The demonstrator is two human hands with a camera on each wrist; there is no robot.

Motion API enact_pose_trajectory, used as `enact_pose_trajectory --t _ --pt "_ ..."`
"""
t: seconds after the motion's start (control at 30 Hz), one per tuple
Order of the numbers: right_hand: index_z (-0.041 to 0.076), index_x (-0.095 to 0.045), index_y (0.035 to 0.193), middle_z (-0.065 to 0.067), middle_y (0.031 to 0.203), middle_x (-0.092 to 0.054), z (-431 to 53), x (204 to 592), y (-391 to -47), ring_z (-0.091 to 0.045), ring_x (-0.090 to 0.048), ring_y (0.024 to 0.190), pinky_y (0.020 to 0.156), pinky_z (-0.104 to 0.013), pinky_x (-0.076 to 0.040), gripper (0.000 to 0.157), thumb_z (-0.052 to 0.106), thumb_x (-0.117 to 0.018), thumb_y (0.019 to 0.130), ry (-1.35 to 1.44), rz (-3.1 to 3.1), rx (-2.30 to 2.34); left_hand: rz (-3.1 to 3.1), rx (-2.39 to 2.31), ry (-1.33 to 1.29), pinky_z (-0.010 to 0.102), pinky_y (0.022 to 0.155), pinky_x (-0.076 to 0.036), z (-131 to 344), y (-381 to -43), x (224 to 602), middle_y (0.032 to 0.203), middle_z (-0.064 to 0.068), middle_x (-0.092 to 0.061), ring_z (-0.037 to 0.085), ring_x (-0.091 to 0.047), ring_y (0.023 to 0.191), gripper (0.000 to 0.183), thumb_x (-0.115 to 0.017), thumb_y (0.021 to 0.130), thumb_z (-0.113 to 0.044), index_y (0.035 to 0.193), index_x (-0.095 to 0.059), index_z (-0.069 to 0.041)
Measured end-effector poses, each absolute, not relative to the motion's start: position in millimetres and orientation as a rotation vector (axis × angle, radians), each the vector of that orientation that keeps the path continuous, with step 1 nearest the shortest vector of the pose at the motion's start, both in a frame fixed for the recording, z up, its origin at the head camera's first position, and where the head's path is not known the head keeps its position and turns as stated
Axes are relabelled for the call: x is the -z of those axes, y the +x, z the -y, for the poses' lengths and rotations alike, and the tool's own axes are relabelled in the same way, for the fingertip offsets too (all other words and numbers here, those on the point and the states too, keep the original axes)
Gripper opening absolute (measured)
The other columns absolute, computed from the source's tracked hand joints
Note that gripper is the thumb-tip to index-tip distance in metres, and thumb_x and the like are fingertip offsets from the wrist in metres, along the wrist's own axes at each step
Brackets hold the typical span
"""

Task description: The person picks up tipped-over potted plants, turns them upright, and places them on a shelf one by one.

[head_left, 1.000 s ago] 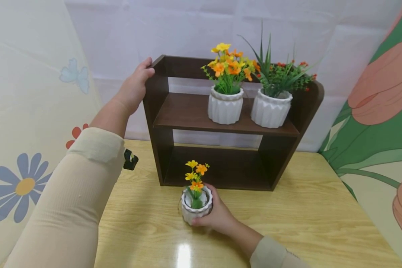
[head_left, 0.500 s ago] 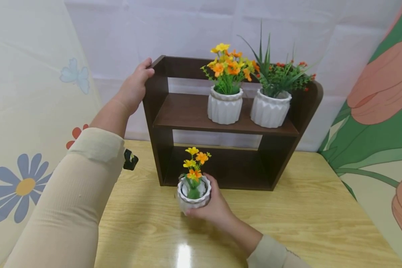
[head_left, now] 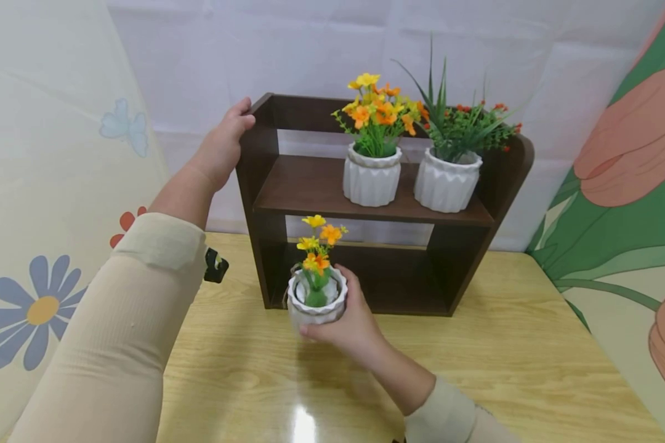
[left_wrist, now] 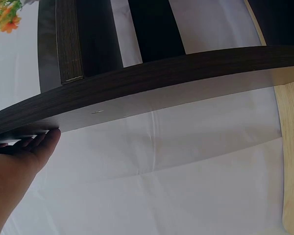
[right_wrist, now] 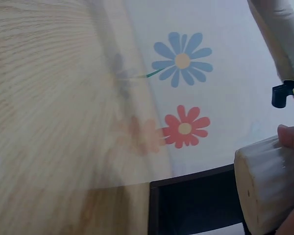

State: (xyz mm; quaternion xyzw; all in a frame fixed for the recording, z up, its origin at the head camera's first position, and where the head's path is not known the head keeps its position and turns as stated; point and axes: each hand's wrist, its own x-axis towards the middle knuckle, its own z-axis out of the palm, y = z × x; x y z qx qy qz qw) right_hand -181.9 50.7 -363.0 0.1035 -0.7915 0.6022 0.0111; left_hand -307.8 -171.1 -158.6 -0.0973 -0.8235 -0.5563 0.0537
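Note:
In the head view, my right hand (head_left: 354, 320) grips a white fluted flowerpot (head_left: 316, 307) with yellow and orange artificial flowers, thumb on the near side. The right wrist view shows the pot's pale underside (right_wrist: 250, 193), so it is off the table. It hangs in front of the lower compartment of a dark brown two-tier shelf (head_left: 310, 191). My left hand (head_left: 218, 147) rests against the outside of the shelf's left panel near the top. In the left wrist view, the fingers (left_wrist: 49, 142) lie along that panel's outer face.
On the upper tier stand a white pot (head_left: 372, 178) of yellow and orange flowers and, right of it, a white pot (head_left: 449, 183) with spiky leaves and small red flowers. The shelf stands on a wooden table (head_left: 504, 351) before a white cloth backdrop (head_left: 210, 49).
My right hand has raised the flowerpot from near the table, moving it up and slightly left toward the shelf. My left hand has stayed at the side panel.

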Motion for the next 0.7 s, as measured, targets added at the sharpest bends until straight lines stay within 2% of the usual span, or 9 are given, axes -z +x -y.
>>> enact_pose_trajectory --t 0.27,0.7 --pt "0.021 -0.03 0.149 -0.007 0.144 -0.049 -51.4 333.4 -184.1 -0.027 -0.048 0.131 0.11 -0.049 -0.037 0.112 0.014 -0.094 0.057 0.334 2.449 -1.846 2.492 1.709 -0.298 0.04 0.124 -0.009 170.8 -307.4 158.3 0.167 -0.007 -0.002 0.016 -0.008 0.151 0.057 -0.017 0.104 -0.04 0.158 -0.002 -0.034" --pt "0.025 -0.03 0.148 -0.004 0.143 -0.048 -51.2 287.5 -192.2 -0.025 -0.047 0.131 0.109 -0.049 -0.039 0.111 0.017 -0.095 0.058 0.328 2.502 -1.784 2.498 1.711 -0.295 0.042 0.124 -0.008 170.8 -308.0 158.0 0.167 -0.006 -0.001 0.017 -0.008 0.152 0.057 -0.017 0.104 -0.04 0.158 -0.001 -0.033"
